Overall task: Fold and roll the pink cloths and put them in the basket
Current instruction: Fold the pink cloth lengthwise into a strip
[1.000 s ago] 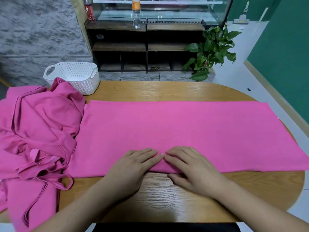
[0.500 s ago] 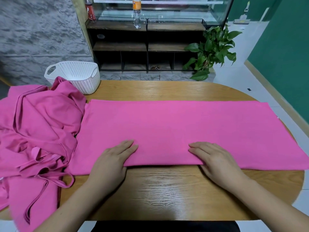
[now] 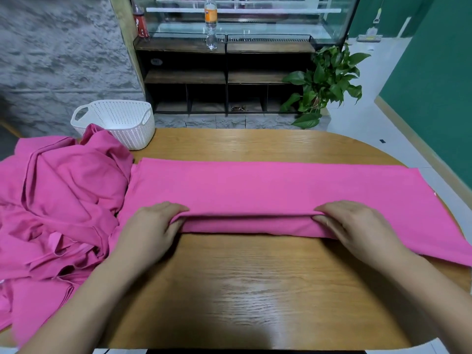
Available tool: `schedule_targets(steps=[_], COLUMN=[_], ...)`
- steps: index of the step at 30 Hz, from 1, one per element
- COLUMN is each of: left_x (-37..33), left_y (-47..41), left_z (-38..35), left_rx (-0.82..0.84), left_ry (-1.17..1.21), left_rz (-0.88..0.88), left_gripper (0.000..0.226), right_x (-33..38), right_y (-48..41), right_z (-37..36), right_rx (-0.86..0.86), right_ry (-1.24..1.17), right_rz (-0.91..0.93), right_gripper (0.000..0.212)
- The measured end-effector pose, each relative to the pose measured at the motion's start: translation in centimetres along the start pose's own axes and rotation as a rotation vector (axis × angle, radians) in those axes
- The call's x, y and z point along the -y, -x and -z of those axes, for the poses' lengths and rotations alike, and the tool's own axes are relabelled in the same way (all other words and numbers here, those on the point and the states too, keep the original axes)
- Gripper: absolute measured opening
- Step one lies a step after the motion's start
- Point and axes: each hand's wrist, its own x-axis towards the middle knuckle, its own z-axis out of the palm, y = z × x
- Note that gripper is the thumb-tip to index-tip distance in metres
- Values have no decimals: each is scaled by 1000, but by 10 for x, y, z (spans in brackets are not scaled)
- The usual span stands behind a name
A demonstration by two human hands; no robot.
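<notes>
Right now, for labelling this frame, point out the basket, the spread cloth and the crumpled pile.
basket (image 3: 135, 135), head view, front wall.
spread cloth (image 3: 281, 185), head view, flat middle.
crumpled pile (image 3: 69, 195), head view, top folds.

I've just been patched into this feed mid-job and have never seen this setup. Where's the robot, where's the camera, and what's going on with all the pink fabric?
There is no robot here: a person works with two bare hands. The single camera sits on the person's head and looks forward and down, so both arms enter from the bottom of the picture. On the wooden table one pink cloth lies spread flat across the middle. The left hand and the right hand each grip its near edge, which is lifted and turned over into a narrow fold. A crumpled pile of pink cloths lies at the left. The white basket stands behind the pile, and no cloth shows inside it.
</notes>
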Motion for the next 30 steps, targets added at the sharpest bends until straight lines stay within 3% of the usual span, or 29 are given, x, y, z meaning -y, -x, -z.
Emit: schedule_targets(steps=[7, 11, 16, 30], left_x=[24, 35, 57, 72], left_y=[-65, -109, -155, -143], left_z=[10, 10, -16, -57], left_rx=[-111, -117, -49, -121], left_ry=[-77, -99, -184, -9], left_rz=[52, 75, 97, 125], left_gripper=[30, 27, 30, 17], right_x=[-22, -32, -50, -75], right_y=[-61, -104, -144, -136], right_z=[2, -5, -35, -88], right_rx=[-139, -139, -134, -146], right_ry=[49, 35, 57, -122], right_rz=[-60, -108, -173, -227], right_gripper=[30, 20, 25, 22])
